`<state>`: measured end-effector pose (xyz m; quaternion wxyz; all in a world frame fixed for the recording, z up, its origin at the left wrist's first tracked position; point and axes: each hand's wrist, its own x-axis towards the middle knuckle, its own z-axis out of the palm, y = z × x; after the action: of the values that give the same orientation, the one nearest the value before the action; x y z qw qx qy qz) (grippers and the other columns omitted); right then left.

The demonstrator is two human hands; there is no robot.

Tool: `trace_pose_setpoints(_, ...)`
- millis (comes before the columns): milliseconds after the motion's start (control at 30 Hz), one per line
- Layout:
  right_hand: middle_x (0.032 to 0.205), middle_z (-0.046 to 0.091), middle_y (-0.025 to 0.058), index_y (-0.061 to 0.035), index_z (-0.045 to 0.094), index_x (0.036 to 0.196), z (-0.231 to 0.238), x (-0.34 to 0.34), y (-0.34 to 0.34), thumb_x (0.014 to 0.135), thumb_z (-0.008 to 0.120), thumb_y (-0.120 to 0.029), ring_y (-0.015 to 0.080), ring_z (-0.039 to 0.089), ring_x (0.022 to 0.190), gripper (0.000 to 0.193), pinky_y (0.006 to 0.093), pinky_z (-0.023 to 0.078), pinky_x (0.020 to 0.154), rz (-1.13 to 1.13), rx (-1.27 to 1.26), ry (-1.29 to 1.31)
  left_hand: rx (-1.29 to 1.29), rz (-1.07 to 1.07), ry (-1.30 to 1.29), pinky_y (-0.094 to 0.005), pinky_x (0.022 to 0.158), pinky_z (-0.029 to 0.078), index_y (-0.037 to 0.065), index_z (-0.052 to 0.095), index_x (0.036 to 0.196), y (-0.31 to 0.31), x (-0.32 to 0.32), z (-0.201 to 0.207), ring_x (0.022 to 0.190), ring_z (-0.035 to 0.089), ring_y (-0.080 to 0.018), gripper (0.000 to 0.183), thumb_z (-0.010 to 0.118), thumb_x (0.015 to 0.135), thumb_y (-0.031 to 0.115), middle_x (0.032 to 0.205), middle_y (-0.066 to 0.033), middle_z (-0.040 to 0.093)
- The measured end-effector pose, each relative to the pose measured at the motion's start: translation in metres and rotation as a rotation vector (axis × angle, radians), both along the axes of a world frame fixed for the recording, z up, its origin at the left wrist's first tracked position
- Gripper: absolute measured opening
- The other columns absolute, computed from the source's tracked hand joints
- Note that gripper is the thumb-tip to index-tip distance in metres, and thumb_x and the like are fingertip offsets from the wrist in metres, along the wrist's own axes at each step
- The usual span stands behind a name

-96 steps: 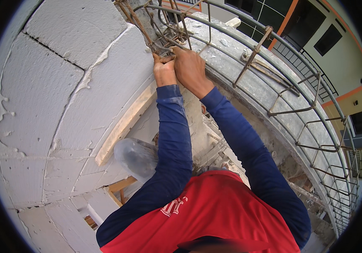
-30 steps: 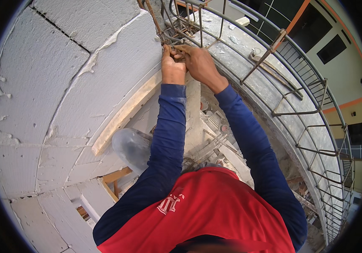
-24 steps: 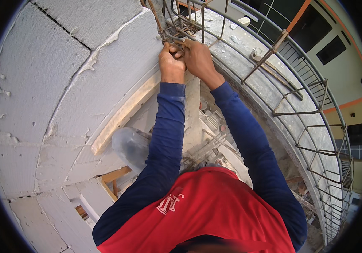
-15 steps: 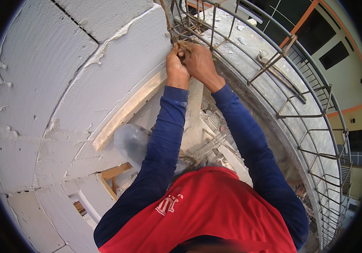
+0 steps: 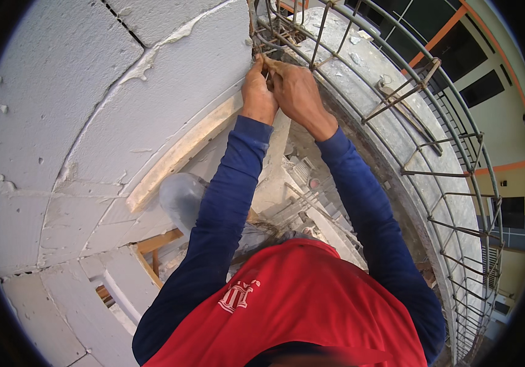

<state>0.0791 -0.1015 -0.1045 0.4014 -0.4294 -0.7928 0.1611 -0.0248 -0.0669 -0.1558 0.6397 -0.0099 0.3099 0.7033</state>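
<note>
Both my hands are together at the top middle, at the end of the pale block wall (image 5: 177, 92) and just below the tied steel bars. My left hand (image 5: 258, 100) is closed, thumb and fingers pinched. Beside it, my right hand (image 5: 302, 98) is closed too, its bent fingers meeting the left fingertips. Whatever lies between the fingers is too small and covered to name. The rebar cage (image 5: 392, 111) curves from beyond my hands down the right side, over a grey concrete ledge (image 5: 369, 76).
A wooden plank (image 5: 186, 150) runs along the wall's lower edge. Near my left forearm is a grey rounded thing (image 5: 180, 200). Rubble and scraps (image 5: 314, 202) lie far below between my arms. A dark narrow bar (image 5: 415, 122) rests on the ledge. A building (image 5: 507, 122) stands at the right.
The view has shifted slightly. My hands stay together at the same spot, and my right hand has turned a little, its wrist now farther from the left.
</note>
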Motion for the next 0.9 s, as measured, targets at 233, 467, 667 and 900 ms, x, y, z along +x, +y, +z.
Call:
trace_pose_setpoints(233,0.099,0.070,0.0269,0.0020,0.070,0.119,-0.002,-0.002,-0.009,0.090,0.059,-0.003,0.0459,0.068,0.089,0.031,0.0519,0.053,0.077,0.010,0.036,-0.077,0.067,-0.037,0.116,-0.0323,0.080,0.059,0.005,0.066,0.109,0.000,-0.010,0.000,0.086,0.069,-0.0191,0.019,0.056,0.108,0.021,0.099,-0.0069,0.070)
trace_pose_setpoints(467,0.104,0.072,0.0231,-0.0026,0.063,0.134,-0.014,0.006,-0.016,0.094,0.057,-0.008,0.0425,0.070,0.086,0.041,0.0517,0.056,0.072,-0.009,0.058,-0.178,0.125,0.010,0.238,-0.0344,0.085,0.061,0.000,0.062,0.124,-0.013,-0.004,0.006,0.098,0.069,-0.0239,0.029,0.053,0.109,0.024,0.114,-0.0138,0.072)
trace_pose_setpoints(667,0.105,0.071,0.0216,-0.0011,0.060,0.135,-0.021,0.009,-0.021,0.092,0.057,-0.006,0.0412,0.070,0.079,0.044,0.0507,0.055,0.067,0.000,0.126,-0.197,0.106,-0.001,0.426,-0.0328,0.084,0.058,0.000,0.064,0.124,-0.011,-0.006,0.005,0.095,0.067,-0.0208,0.028,0.056,0.109,0.022,0.114,-0.0123,0.072)
trace_pose_setpoints(900,0.100,0.072,0.0105,-0.0033,0.071,0.118,0.081,0.082,-0.130,0.084,0.072,-0.003,0.0304,0.069,0.083,0.035,0.0402,0.056,0.074,0.177,0.341,-0.104,0.041,-0.105,-0.061,-0.0303,0.064,0.052,0.011,0.069,0.109,-0.003,-0.023,0.007,0.070,0.064,-0.0094,0.016,0.055,0.108,0.020,0.088,0.0047,0.070)
